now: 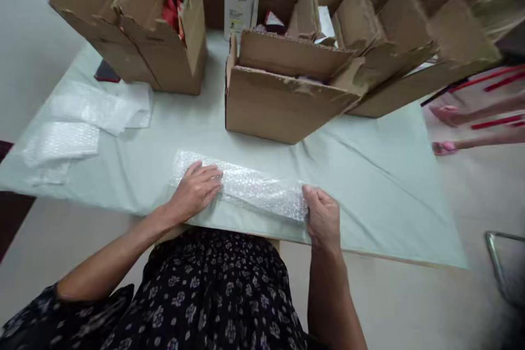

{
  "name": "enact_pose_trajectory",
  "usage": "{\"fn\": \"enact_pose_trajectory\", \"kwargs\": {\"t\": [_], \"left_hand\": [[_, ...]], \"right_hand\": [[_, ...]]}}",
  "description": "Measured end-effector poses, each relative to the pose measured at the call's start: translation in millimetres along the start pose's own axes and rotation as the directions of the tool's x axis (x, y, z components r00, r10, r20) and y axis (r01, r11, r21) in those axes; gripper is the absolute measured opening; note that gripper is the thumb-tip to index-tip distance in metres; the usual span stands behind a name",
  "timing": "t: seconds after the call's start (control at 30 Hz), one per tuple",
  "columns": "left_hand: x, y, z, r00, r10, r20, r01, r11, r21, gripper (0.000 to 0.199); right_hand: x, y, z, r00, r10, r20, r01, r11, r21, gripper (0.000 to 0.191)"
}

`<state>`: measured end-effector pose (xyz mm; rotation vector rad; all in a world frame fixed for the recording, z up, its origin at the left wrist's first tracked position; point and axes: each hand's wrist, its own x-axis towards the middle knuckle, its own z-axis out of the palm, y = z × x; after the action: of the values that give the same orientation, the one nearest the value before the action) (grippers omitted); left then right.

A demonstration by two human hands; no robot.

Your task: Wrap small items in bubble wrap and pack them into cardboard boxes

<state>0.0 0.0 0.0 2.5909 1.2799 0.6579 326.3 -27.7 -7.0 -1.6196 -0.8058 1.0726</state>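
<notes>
A long folded strip of bubble wrap (258, 188) lies across the near edge of the cloth-covered table. My left hand (197, 188) rests flat on its left part, fingers stretched out. At the strip's right end my right hand (323, 213) is closed, pinching the edge between thumb and fingers. Whether anything lies inside the bubble wrap cannot be made out.
Pieces of bubble wrap (100, 106) lie at the left. Cardboard boxes (283, 104) with small packets stand along the back, with a white bottle (240, 5) among them. A dark flat object (107, 72) is beside the left box. Another person's feet (445, 147) show at right.
</notes>
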Motion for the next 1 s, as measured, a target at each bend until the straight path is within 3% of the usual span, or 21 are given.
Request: {"fn": "enact_pose_trajectory", "kwargs": {"t": [0.17,0.27,0.4,0.53,0.6,0.67,0.73,0.77,0.83,0.9,0.97,1.0], "left_hand": [[9.6,3.5,-9.9,0.995,-0.004,0.096,0.011,0.997,-0.073,0.020],[12.7,9.2,-9.3,0.991,0.033,0.132,-0.024,0.997,-0.069,0.051],[14.6,9.2,-2.9,0.987,0.073,0.140,-0.066,0.996,-0.056,0.024],[21.5,1.6,-6.1,0.993,0.061,0.102,-0.055,0.997,-0.062,0.026],[30.1,-2.5,-15.7,0.988,0.025,0.150,-0.018,0.999,-0.048,0.024],[43.0,-7.2,-29.2,0.963,-0.020,0.268,0.027,0.999,-0.020,0.023],[60.0,-12.9,-42.7,0.915,-0.053,0.400,0.054,0.998,0.010,0.023],[69.9,-16.2,-48.2,0.889,-0.060,0.454,0.056,0.998,0.023,0.023],[91.2,-23.1,-55.2,0.846,-0.063,0.530,0.038,0.998,0.057,0.022],[111.4,-28.1,-57.0,0.811,-0.072,0.581,-0.002,0.992,0.125,0.019],[124.7,-28.4,-55.7,0.820,-0.077,0.567,-0.060,0.974,0.220,0.014],[126.9,-26.3,-54.2,0.854,-0.067,0.516,-0.086,0.960,0.266,0.013]], "right_hand": [[0.2,-3.9,-0.9,0.998,0.058,0.003,-0.058,0.996,0.061,0.061],[-1.8,-7.5,0.0,0.995,0.097,0.009,-0.097,0.987,0.129,0.059],[-2.4,-8.2,1.1,0.997,0.077,0.008,-0.078,0.986,0.145,0.058],[0.7,-5.6,-4.7,1.000,0.029,0.004,-0.029,0.997,0.069,0.059],[-0.4,-8.9,-11.5,0.995,-0.039,-0.088,0.040,0.999,0.013,0.052],[-6.8,-18.2,-18.6,0.949,-0.191,-0.250,0.181,0.982,-0.063,0.037],[-19.0,-32.9,-22.5,0.845,-0.392,-0.363,0.369,0.920,-0.135,0.020],[-26.6,-41.2,-22.3,0.790,-0.491,-0.366,0.467,0.870,-0.158,0.013],[-42.0,-56.5,-15.9,0.723,-0.654,-0.220,0.633,0.756,-0.165,0.002],[-53.5,-66.5,-2.1,0.677,-0.732,0.078,0.734,0.663,-0.149,0.010],[-57.8,-69.5,16.3,0.608,-0.705,0.365,0.788,0.592,-0.168,0.011],[-57.0,-68.8,25.8,0.578,-0.675,0.459,0.806,0.558,-0.194,0.011]]}}
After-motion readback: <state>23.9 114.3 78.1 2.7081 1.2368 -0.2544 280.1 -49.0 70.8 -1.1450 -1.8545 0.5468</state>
